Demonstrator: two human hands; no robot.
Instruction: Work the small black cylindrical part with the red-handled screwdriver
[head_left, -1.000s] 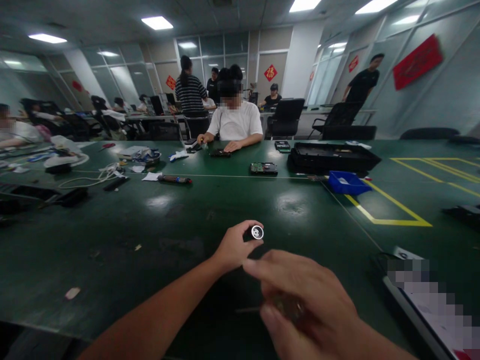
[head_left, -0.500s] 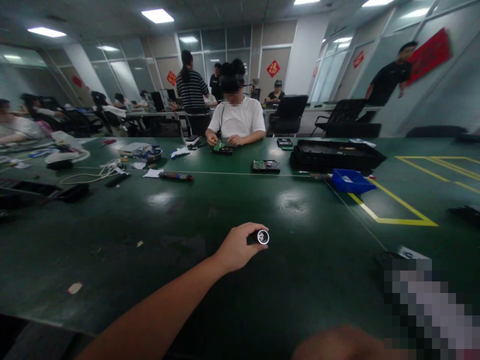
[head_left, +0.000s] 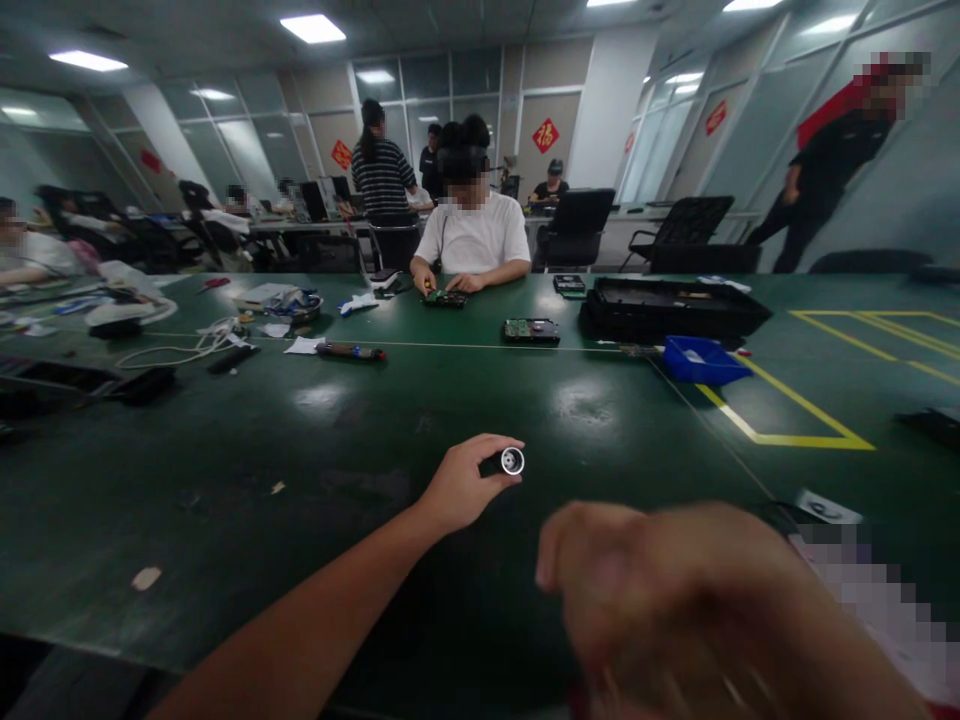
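My left hand point(head_left: 466, 482) is closed around a dark tube with a silver rim point(head_left: 513, 461), held between thumb and fingers above the green table. The tube's round open end faces me, and small metal-looking parts show inside it. Large and close to the camera, my right hand point(head_left: 675, 590) is at the lower right, apart from the tube. Motion blur smears it and its fingertips are hidden, so I cannot make out whether anything is in it.
Across the green table point(head_left: 360, 560) a person point(head_left: 472, 235) in a white shirt handles a circuit board point(head_left: 445, 298). A hard drive point(head_left: 531, 330), a black tray point(head_left: 675, 308), a blue bin point(head_left: 703, 360) and a screwdriver-like tool point(head_left: 351, 351) lie beyond my hands. Cables point(head_left: 184, 345) are left.
My right hand has risen from the bottom edge into view. My left hand has shifted slightly left and up with the tube. A person in black at the back right has moved further right.
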